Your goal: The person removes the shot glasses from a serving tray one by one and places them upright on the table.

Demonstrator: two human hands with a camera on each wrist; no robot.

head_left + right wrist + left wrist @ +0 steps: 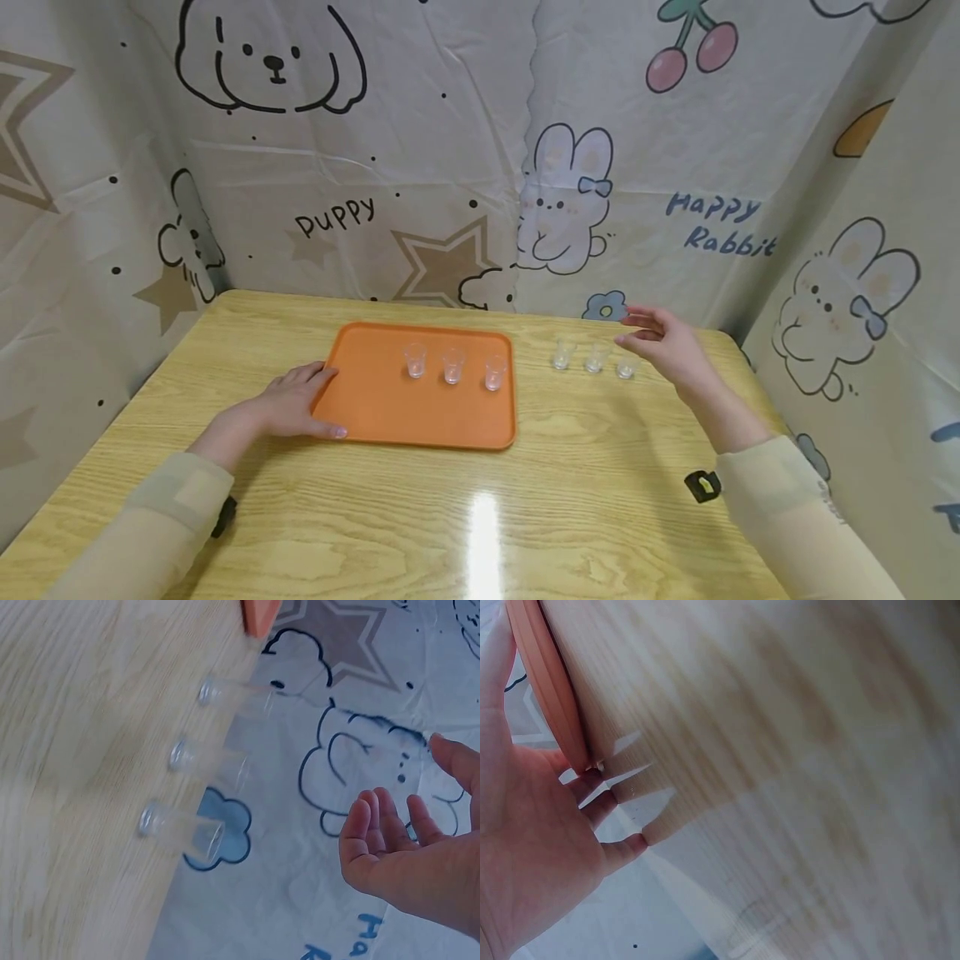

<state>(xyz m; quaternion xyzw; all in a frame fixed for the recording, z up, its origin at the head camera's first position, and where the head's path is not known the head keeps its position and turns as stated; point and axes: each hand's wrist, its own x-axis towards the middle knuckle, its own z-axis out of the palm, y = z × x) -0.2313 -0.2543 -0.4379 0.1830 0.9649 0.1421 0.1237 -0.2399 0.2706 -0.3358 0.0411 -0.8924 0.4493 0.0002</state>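
An orange tray (405, 421) lies on the wooden table, with three small clear cups standing in a row on it: a left cup (416, 363), a middle cup (452, 368) and a right cup (493, 375). My left hand (292, 402) rests spread against the tray's left side, the thumb at its front edge. In the left wrist view, fingertips (636, 841) touch the tabletop beside the tray's rim. Right of the tray stand three more clear cups (184, 829), upright. Above and behind them hovers my right hand (666, 343), fingers and thumb apart, holding nothing.
The wooden table (390, 517) reaches back to a hanging cloth (435, 167) printed with cartoon animals, which also rises at both sides. Black pieces sit at both cuffs, one by the right cuff (702, 486). A light reflection crosses the table's front.
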